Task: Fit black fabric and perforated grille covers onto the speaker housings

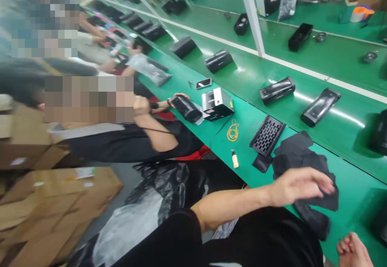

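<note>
My left hand reaches out over a loose pile of black fabric pieces on the green bench. Its fingers are stretched out flat on the top piece. A dark oblong part lies just under the wrist. Only part of my right hand shows at the bottom right edge; its fingers are curled, and the frame hides what they hold, if anything. A black perforated grille lies left of the pile, and a small cream bottle lies near the bench edge.
Black speaker bodies lie on the green conveyor behind. An orange band bundle, a boxy device and a phone sit further left. A co-worker's hand holds a black speaker. Cardboard boxes stack on the floor.
</note>
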Motion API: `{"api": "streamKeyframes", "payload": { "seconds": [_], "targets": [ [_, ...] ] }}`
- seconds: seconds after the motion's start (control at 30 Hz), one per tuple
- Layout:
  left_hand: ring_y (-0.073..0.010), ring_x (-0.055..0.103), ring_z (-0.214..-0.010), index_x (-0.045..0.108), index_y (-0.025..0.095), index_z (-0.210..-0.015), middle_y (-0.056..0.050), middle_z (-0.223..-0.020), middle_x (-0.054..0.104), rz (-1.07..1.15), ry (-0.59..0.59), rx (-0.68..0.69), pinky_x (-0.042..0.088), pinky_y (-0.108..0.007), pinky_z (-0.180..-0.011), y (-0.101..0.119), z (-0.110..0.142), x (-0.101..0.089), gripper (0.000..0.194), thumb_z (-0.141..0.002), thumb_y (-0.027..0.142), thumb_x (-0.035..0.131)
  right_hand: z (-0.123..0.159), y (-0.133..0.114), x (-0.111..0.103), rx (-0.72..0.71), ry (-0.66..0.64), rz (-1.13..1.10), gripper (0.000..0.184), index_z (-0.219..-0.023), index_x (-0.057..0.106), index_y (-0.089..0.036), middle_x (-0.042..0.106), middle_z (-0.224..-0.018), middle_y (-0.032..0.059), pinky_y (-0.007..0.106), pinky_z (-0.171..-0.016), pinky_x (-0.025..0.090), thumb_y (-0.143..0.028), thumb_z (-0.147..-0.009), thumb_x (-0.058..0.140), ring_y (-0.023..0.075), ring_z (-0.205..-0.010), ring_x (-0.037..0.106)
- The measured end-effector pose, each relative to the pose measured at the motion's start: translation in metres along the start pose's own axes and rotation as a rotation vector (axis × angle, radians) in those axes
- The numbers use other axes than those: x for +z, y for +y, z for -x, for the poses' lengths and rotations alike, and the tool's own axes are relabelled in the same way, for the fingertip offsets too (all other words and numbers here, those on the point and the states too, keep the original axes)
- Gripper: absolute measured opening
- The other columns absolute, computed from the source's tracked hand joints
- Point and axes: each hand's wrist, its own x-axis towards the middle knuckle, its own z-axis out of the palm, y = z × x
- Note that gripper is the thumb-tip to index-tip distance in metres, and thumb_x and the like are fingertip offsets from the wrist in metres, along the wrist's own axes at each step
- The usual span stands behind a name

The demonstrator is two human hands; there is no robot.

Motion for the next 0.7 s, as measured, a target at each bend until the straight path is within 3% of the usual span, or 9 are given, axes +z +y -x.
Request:
{"api": "streamKeyframes", "payload": {
  "seconds": [0.07,0.1,0.23,0.37,0.43,0.63,0.7],
  "targets": [
    [-0.0278,0.071,-0.111,0.073,0.016,-0.113,-0.017,-0.118,0.075,-0.036,0.281,-0.053,0.056,-0.040,-0.099,-0.027,-0.005,-0.023,0.063,-0.079,0.069,0.078,0.007,0.005,-0.010,-0.002,0.142,-0.072,0.054,-0.066,0.047,-0.026,0.041,-0.054,-0.0039,0.032,-0.039,0.039,-0.054,-0.052,0.091,0.0140,-0.043,0.041],
    [-0.0256,0.071,-0.104,0.072,0.016,-0.108,-0.016,-0.110,0.076,-0.044,0.349,-0.102,0.057,-0.039,-0.093,-0.042,-0.007,-0.034,0.063,-0.076,0.069,0.081,0.007,0.003,-0.016,-0.007,0.205,-0.109,0.058,-0.065,0.042,-0.024,0.038,-0.055,-0.0047,0.029,-0.041,0.038,-0.055,-0.053,0.090,0.0122,-0.045,0.040],
    [-0.0176,0.069,-0.086,0.070,0.016,-0.099,-0.009,-0.095,0.074,-0.058,0.461,-0.233,0.055,-0.031,-0.078,-0.090,-0.011,-0.062,0.060,-0.072,0.067,0.085,-0.013,-0.012,-0.041,-0.024,0.399,-0.210,0.063,-0.069,0.034,-0.023,0.040,-0.062,-0.0048,0.024,-0.046,0.036,-0.062,-0.064,0.083,0.0106,-0.049,0.042],
    [-0.0164,0.069,-0.086,0.070,0.016,-0.101,-0.008,-0.097,0.074,-0.061,0.476,-0.255,0.056,-0.028,-0.076,-0.106,-0.009,-0.070,0.057,-0.074,0.064,0.085,-0.048,-0.023,-0.060,0.021,0.566,-0.233,0.045,-0.080,0.048,-0.022,0.047,-0.071,-0.0041,0.022,-0.048,0.038,-0.058,-0.095,0.069,0.0110,-0.056,0.048],
    [-0.0163,0.069,-0.086,0.070,0.016,-0.102,-0.009,-0.099,0.074,-0.052,0.472,-0.272,0.057,-0.028,-0.076,-0.108,-0.009,-0.071,0.057,-0.075,0.064,0.083,-0.061,-0.026,-0.066,0.040,0.641,-0.237,0.037,-0.088,0.054,-0.019,0.048,-0.073,-0.0050,0.020,-0.048,0.037,-0.052,-0.102,0.066,0.0089,-0.056,0.045],
    [-0.0145,0.067,-0.082,0.069,0.016,-0.104,-0.005,-0.095,0.074,-0.304,0.484,-0.310,0.055,-0.028,-0.078,-0.123,-0.002,-0.071,0.034,-0.089,0.047,0.071,-0.076,-0.037,-0.078,0.129,0.599,-0.226,0.033,-0.086,0.052,-0.019,0.044,-0.070,-0.0068,0.018,-0.044,0.030,-0.042,-0.105,0.066,0.0068,-0.052,0.039],
    [-0.0149,0.067,-0.085,0.071,0.018,-0.104,-0.003,-0.094,0.075,-0.523,0.377,-0.304,0.053,-0.027,-0.082,-0.130,0.000,-0.066,0.024,-0.090,0.038,0.070,-0.077,-0.041,-0.080,0.119,0.593,-0.228,0.035,-0.082,0.049,-0.019,0.043,-0.070,-0.0071,0.018,-0.044,0.029,-0.040,-0.103,0.068,0.0065,-0.052,0.038]
  ]
}}
